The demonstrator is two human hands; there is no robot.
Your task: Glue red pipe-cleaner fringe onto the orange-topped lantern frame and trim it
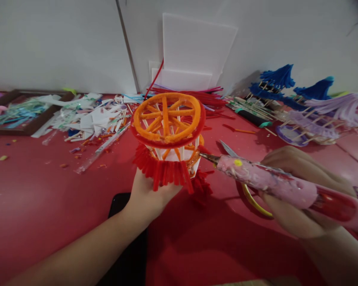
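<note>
My left hand [155, 198] is closed around the lower part of a pipe-cleaner tower model [166, 119]. An orange spoked ring edged in red tops this model, thin pale sticks stand below it, and a red pipe-cleaner fringe [167, 172] hangs around the front and left. My fingers are mostly hidden behind the fringe. In my right hand [304, 190] is a pink hot glue gun [265, 178], smeared with dried glue. Its dark metal nozzle [208, 157] points left and meets the orange lower ring at the model's right side.
Scissors [253, 200] with a yellow handle lie below the glue gun. Blue [277, 76] and lilac [313, 123] pipe-cleaner models stand at the back right. White scraps [95, 121] and a brown tray [32, 125] are at left. A black phone-like slab [131, 254] lies under my left arm.
</note>
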